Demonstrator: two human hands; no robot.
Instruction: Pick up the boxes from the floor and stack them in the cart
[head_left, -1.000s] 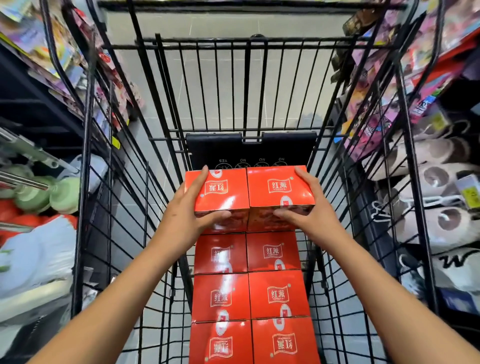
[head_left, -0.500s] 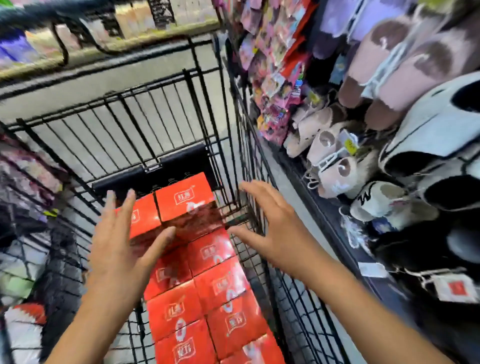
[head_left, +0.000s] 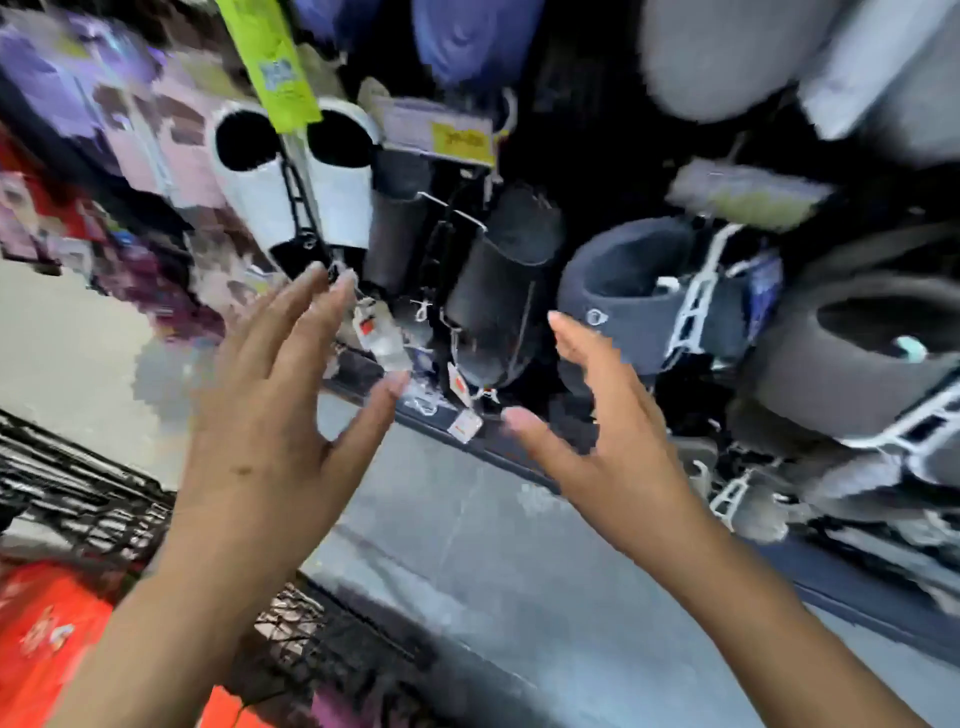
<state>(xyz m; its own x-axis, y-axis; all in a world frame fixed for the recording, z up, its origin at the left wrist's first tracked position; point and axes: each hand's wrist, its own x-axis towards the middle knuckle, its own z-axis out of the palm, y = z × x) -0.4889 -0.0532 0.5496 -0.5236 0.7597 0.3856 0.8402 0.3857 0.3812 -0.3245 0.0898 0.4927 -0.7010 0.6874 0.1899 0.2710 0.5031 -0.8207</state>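
Both hands are now moving empty, fingers spread apart. The left hand and right hand are leaving the red boxes sitting in the cart, low on the left. The person is turning toward the floor, probably looking for more.

Glossy boxes (metal-wire cart)

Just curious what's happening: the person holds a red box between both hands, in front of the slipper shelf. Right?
Not quite. The head view shows the left hand and right hand open and empty in front of the slipper shelf; the red boxes sit in the cart.
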